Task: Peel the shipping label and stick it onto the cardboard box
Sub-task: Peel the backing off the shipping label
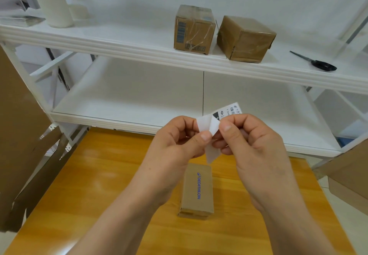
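Observation:
A small white shipping label (209,124) with a barcode on its far end is pinched between both hands above the table. My left hand (175,143) grips one white layer with thumb and forefinger. My right hand (253,141) grips the other layer, and the two layers are parted near the fingertips, with a white flap hanging below. Under the hands, a small brown cardboard box (197,191) with blue "DECATHLON" print lies on the orange wooden table (79,185). My left wrist hides part of the box's left side.
A white shelf unit (139,43) stands behind the table. Two taped brown boxes (194,29) (246,38) and black scissors (318,62) rest on its upper shelf. A white roll (56,1) is at the top left. Flat cardboard sheets (23,135) lean at the left and right.

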A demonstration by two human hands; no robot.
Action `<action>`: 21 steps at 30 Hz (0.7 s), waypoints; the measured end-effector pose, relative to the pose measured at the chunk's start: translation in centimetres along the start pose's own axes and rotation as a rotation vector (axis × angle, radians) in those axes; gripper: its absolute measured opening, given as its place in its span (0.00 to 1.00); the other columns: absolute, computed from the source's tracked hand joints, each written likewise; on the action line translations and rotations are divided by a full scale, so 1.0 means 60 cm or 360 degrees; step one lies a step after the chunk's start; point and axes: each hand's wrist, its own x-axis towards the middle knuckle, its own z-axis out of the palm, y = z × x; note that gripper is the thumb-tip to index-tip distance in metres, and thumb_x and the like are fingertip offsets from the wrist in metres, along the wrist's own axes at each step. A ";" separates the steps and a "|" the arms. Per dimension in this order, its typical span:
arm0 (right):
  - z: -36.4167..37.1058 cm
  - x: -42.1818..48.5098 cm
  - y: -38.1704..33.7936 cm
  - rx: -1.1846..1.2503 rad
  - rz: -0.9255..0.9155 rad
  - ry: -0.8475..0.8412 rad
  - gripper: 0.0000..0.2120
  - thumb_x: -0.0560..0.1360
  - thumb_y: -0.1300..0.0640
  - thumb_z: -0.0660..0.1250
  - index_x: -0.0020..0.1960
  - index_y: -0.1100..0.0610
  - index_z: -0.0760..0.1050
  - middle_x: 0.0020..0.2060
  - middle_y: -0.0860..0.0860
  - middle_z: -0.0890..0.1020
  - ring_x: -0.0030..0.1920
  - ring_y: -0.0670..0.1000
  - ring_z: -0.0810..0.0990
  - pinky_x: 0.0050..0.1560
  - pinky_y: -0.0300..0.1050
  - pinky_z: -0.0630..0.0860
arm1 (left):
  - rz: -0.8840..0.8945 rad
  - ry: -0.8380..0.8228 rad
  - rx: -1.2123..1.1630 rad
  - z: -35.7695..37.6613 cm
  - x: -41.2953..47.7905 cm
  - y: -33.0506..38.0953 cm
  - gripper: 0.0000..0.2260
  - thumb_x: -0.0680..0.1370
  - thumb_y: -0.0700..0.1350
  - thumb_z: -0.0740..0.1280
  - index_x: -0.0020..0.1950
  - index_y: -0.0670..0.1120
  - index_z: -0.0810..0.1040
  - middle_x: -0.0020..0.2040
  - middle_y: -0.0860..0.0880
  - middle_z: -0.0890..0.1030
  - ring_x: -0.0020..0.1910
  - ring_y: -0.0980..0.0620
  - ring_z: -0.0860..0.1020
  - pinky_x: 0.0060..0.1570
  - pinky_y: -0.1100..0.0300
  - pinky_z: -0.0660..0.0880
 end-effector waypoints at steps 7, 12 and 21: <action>0.000 0.003 0.002 0.0057 0.0020 -0.0002 0.07 0.79 0.54 0.65 0.46 0.52 0.80 0.36 0.47 0.86 0.37 0.43 0.84 0.38 0.34 0.78 | -0.0075 -0.0005 -0.0180 -0.001 0.002 -0.001 0.05 0.73 0.43 0.73 0.45 0.44 0.79 0.44 0.40 0.80 0.44 0.42 0.78 0.50 0.50 0.78; 0.004 0.002 0.008 0.0060 0.0061 -0.0062 0.14 0.68 0.42 0.72 0.47 0.49 0.81 0.41 0.47 0.87 0.43 0.46 0.85 0.45 0.43 0.82 | 0.0066 0.0129 -0.0017 0.006 0.003 -0.003 0.02 0.77 0.40 0.69 0.44 0.45 0.79 0.37 0.47 0.80 0.38 0.52 0.77 0.44 0.56 0.77; -0.001 0.005 0.013 -0.0039 0.0026 -0.0096 0.03 0.74 0.50 0.72 0.46 0.48 0.84 0.41 0.44 0.87 0.42 0.43 0.85 0.45 0.41 0.81 | 0.0037 0.0105 -0.0016 0.006 0.004 0.001 0.06 0.78 0.42 0.67 0.53 0.42 0.81 0.47 0.37 0.83 0.44 0.47 0.82 0.50 0.51 0.81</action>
